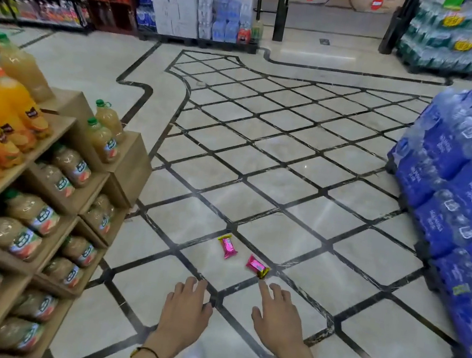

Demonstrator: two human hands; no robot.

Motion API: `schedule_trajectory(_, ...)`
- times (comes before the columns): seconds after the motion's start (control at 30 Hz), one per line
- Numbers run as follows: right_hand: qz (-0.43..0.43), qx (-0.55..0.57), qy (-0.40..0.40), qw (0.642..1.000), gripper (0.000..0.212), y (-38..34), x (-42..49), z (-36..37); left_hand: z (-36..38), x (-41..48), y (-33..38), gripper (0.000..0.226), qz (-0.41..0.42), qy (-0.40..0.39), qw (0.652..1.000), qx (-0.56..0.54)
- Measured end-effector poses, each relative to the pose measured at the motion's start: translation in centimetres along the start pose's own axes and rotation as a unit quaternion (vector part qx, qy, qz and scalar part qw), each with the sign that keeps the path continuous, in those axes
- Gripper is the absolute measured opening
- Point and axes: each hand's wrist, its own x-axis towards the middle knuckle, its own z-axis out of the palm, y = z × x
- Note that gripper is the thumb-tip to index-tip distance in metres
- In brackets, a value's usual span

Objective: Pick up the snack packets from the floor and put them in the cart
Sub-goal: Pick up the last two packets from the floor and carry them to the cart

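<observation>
Pink packet (pixel 228 247) & 2nd packet (pixel 257 266) lie on floor (pixel 288 186). R hand (pixel 279 315) empty, fingers straight, tip just beside 2nd packet. L hand (pixel 188 305) loosely curled, empty

— Where do the arms sit?
— Low in the frame, near the centre; both bare forearms come up from the bottom edge, palms down.
— The left hand (pixel 188 305)?
— Its back faces the camera; the fingers are loosely bent and hold nothing; a thin band (pixel 150 354) circles the wrist.
— And the right hand (pixel 279 317)?
— Just to the right, apart from the left; the forefinger (pixel 264 289) is stretched straight toward the upper left; the other fingers are relaxed, gripping nothing.
</observation>
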Motion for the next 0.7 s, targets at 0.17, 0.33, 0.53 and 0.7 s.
schedule_trajectory(0.17,0.033,0.000,-0.018,0.999,0.059,0.4,7.5,-1.4,-1.4,9.3,-0.7,0.046,0.021,-0.013,1.000,-0.005)
schedule_trajectory(0.33,0.060,-0.011,-0.023,0.998,0.056,0.6,14.5,-4.1,-4.9,18.0,-0.2,0.045,0.047,-0.019,0.998,-0.032)
schedule_trajectory(0.53,0.093,0.003,-0.024,0.995,0.056,1.4,21.3,-5.8,-7.3,26.8,-0.5,0.043,0.022,-0.027,0.998,-0.056)
schedule_trajectory(0.7,0.096,0.017,-0.037,0.995,0.058,3.9,26.6,-5.5,-6.9,33.3,0.5,0.048,-0.004,-0.041,0.997,-0.070)
